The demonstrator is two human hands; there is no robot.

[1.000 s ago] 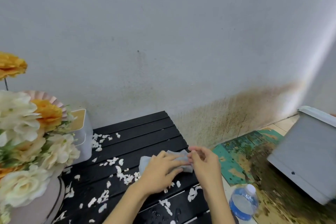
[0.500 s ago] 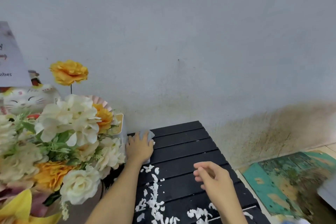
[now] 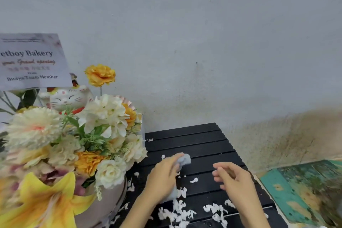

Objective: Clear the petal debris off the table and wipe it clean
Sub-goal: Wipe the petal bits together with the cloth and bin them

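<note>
While left hand (image 3: 162,179) presses grey cloth (image 3: 184,160) on black slatted table (image 3: 203,146), right hand (image 3: 233,181) hovers.

Left fingers curled over cloth, bunched under them mid-table. Right fingers loosely curled, holding nothing, just above the slats. White petal debris (image 3: 177,211) lies heaped along near edge, a few bits by the flower arrangement (image 3: 77,144) at left. Lucky-cat figurine (image 3: 66,98) behind blooms.
</note>
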